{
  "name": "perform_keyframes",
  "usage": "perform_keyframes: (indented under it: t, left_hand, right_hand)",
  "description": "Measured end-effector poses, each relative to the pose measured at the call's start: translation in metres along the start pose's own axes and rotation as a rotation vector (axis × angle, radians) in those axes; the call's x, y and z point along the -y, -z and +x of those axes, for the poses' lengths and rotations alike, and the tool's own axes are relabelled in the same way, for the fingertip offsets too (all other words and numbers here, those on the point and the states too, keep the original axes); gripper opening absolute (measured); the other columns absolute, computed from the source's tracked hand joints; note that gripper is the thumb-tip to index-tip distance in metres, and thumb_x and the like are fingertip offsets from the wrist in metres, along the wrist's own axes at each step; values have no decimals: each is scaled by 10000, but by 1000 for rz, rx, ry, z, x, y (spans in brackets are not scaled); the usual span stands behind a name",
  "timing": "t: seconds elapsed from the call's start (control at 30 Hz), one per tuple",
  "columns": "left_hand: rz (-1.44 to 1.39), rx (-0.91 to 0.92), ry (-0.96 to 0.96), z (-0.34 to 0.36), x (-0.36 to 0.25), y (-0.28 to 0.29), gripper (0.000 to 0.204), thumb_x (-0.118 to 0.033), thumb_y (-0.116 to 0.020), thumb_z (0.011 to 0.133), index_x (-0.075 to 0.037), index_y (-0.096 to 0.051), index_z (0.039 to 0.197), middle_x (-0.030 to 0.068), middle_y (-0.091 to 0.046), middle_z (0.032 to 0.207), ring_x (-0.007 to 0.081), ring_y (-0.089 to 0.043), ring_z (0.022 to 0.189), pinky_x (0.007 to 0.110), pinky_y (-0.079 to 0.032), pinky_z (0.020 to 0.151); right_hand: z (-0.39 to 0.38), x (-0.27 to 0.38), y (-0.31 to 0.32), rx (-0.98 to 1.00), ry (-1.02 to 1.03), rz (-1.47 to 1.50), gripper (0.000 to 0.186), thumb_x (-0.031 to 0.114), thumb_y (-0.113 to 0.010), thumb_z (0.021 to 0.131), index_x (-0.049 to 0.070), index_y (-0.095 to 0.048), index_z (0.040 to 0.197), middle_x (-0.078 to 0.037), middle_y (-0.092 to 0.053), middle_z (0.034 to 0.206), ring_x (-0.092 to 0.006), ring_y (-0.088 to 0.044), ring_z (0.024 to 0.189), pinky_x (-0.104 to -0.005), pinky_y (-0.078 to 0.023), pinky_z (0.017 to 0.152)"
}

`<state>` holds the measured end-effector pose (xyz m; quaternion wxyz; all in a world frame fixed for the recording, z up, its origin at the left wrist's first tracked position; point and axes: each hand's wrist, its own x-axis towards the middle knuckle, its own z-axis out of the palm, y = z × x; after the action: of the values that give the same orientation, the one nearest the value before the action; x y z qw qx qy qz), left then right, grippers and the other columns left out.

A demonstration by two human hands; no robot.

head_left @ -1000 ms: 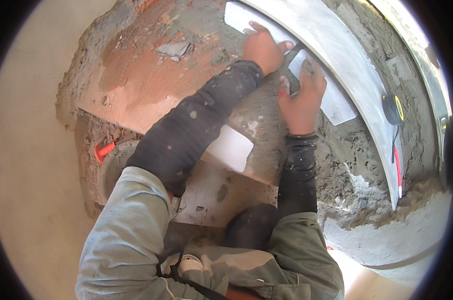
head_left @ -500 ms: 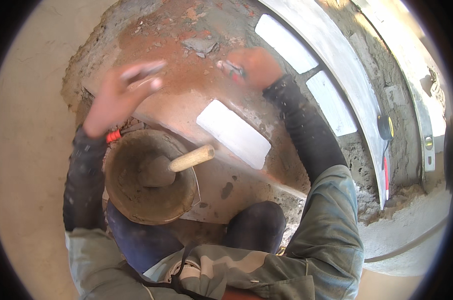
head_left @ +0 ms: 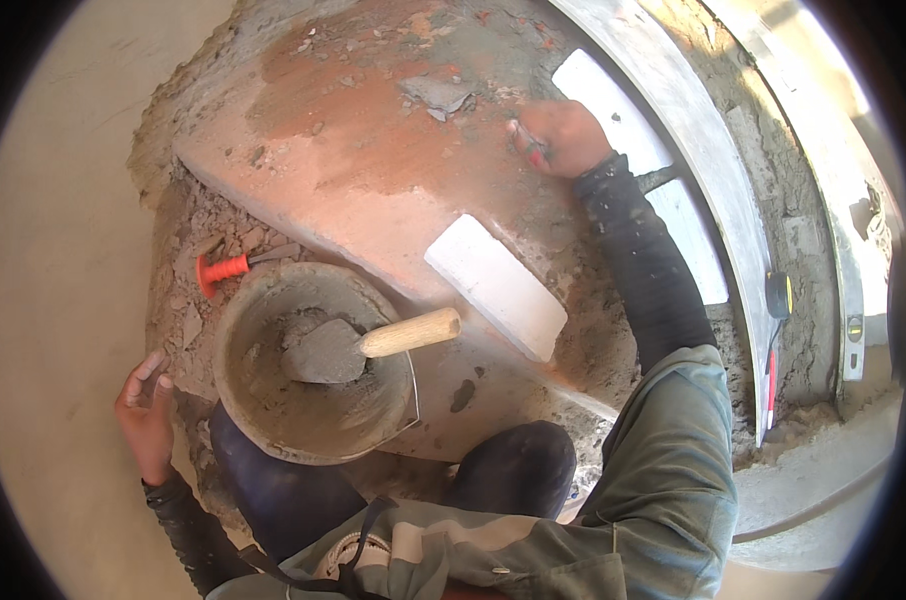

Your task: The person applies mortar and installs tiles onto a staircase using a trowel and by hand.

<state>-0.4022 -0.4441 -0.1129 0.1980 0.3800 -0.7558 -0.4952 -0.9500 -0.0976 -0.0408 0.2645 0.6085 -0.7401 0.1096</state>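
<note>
My left hand (head_left: 146,415) is low at the left, beside the rubble strip, its fingers apart with nothing visible in them. At the upper right my right hand (head_left: 565,138) is closed around something small with a bit of red showing; most of it is hidden by the fingers. It hovers over or rests on the ground near a white brick (head_left: 613,105); I cannot tell which. Between my arms stands a mortar bucket (head_left: 263,420). A trowel (head_left: 403,335) with a wooden handle lies in it, blade inside. Another white brick (head_left: 498,285) lies loose on the reddish slab.
An orange-gripped chisel (head_left: 228,268) lies on rubble beside the bucket. A second laid brick (head_left: 685,235) follows the long metal straightedge (head_left: 718,200). A tape measure (head_left: 779,295) and a red-and-white marker-like stick (head_left: 771,390) sit along it. A spirit level (head_left: 853,345) stands farther right.
My left hand has swung from above the bucket down to the lower left. My right hand has shifted right, toward the laid bricks, still closed. The view has moved slightly.
</note>
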Motion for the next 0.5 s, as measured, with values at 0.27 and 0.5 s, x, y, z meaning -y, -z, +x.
perform_keyframes:
  t: [0.27, 0.5]
  left_hand:
    - [109, 107, -57, -19, -17, 6, 382, -131, -718, 928, 62, -633, 1246, 149, -686, 1181, 222, -633, 1113, 363, -481, 1000]
    - [58, 19, -84, -20, -20, 2, 372, -108, -727, 918, 62, -639, 1237, 153, -682, 1193, 221, -623, 1133, 365, -471, 1014]
  right_hand:
    - [-18, -34, 3, 170, -277, -141, 187, 256, -637, 892, 85, -679, 827, -156, -674, 789, -366, -645, 708, -466, -527, 661]
    - [-82, 94, 64, 183, -86, 165, 262, 206, -644, 895, 88, -572, 672, -108, -514, 620, -274, -534, 529, -414, -486, 535]
